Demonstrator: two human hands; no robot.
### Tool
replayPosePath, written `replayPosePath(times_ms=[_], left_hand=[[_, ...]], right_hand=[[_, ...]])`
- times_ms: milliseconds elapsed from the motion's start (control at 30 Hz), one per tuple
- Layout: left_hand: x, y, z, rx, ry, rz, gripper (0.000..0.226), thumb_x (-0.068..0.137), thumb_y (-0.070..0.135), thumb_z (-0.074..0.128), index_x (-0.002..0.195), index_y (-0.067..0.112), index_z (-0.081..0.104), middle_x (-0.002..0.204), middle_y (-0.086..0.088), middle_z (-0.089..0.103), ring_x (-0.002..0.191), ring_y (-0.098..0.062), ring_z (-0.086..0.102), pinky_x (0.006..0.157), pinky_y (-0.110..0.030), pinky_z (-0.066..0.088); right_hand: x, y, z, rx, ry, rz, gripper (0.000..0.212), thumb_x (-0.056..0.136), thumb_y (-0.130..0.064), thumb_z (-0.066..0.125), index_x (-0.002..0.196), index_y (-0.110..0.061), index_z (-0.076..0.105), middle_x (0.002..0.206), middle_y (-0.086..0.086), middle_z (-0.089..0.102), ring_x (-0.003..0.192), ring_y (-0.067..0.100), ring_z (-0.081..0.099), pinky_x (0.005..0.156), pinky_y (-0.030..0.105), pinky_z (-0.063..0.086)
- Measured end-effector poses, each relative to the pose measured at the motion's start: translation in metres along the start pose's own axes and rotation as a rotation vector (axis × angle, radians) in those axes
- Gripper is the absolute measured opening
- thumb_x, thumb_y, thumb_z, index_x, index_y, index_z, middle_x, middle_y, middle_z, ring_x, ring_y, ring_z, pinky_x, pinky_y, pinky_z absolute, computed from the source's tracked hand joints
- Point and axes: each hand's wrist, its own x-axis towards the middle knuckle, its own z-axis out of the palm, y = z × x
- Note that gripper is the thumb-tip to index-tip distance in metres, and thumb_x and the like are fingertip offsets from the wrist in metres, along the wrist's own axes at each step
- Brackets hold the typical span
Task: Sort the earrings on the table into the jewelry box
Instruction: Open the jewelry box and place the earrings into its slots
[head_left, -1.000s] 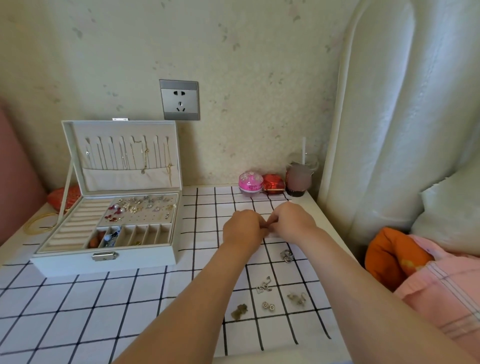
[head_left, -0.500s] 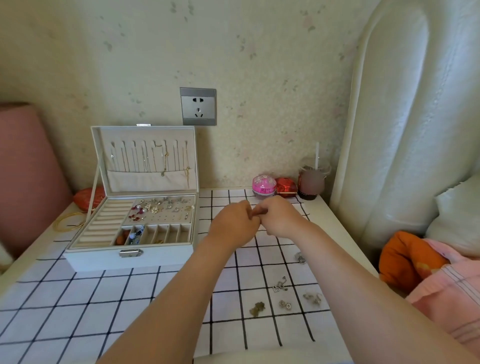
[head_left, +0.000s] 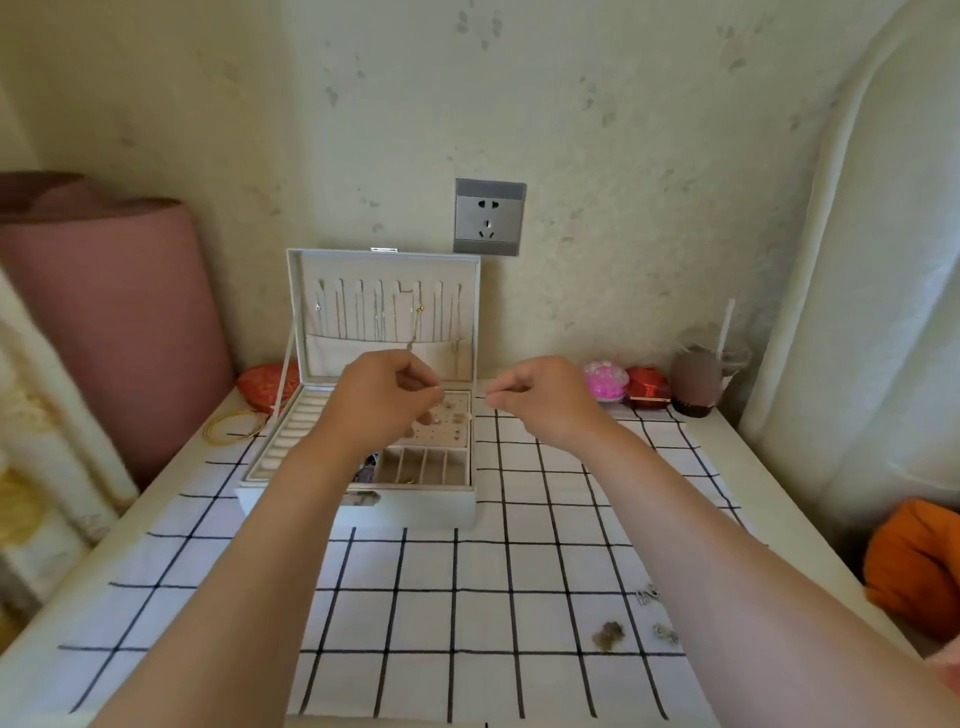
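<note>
The white jewelry box (head_left: 415, 512) stands open on the checked cloth, with its lid upright against the wall. My left hand (head_left: 387, 402) hovers over the box's earring panel (head_left: 457, 418), thumb and forefinger pinching a tiny earring. My right hand (head_left: 540, 397) is just right of the box, level with the left, pinching another tiny piece that is too small to make out. Loose earrings lie on the cloth at the near right: a brownish one (head_left: 608, 635) and two silvery ones (head_left: 649, 594) (head_left: 666, 633), partly behind my right forearm.
Behind my right hand stand a pink pot (head_left: 605, 382), a red box (head_left: 647, 387) and a cup with a straw (head_left: 696, 382). A red pouch (head_left: 262, 379) and gold bangles (head_left: 231, 427) lie left of the box. A bed headboard (head_left: 857, 312) rises at the right.
My hands were joined at the fingertips over the cloth; they have drawn apart. The left has moved over the jewelry box. The view has swung left.
</note>
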Motion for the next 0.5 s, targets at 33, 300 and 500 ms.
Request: replayPosePath(times_ms=[33, 300, 500], left_hand=[[0.0, -0.005, -0.006, -0.018, 0.005, -0.005, 0.005, 0.085, 0.013, 0.073, 0.089, 0.016, 0.071, 0.079, 0.0, 0.074, 0.064, -0.008, 0.071, 0.057, -0.029, 0.06], [0.008, -0.029, -0.025, -0.195, 0.018, -0.009, 0.012, 0.089, 0.014, 0.07, 0.097, 0.021, 0.076, 0.086, -0.009, 0.073, 0.061, -0.008, 0.062, 0.06, -0.024, 0.053], [0.012, -0.038, -0.032, -0.228, 0.014, -0.006, 0.018, 0.091, 0.018, 0.067, 0.107, 0.026, 0.072, 0.083, -0.01, 0.072, 0.062, -0.008, 0.061, 0.066, -0.03, 0.055]], right_hand=[[0.003, -0.003, 0.003, -0.011, -0.004, -0.018, 0.007, 0.086, -0.017, 0.076, 0.092, -0.021, 0.08, 0.078, -0.018, 0.069, 0.062, -0.012, 0.06, 0.058, 0.005, 0.04], [0.017, -0.013, 0.031, -0.134, -0.128, -0.097, 0.012, 0.081, -0.016, 0.081, 0.083, -0.028, 0.078, 0.076, -0.021, 0.068, 0.074, -0.01, 0.062, 0.067, 0.005, 0.043], [0.014, -0.02, 0.043, -0.174, -0.144, -0.147, 0.008, 0.084, -0.018, 0.078, 0.089, -0.023, 0.08, 0.078, -0.021, 0.068, 0.076, -0.009, 0.063, 0.071, 0.009, 0.046]])
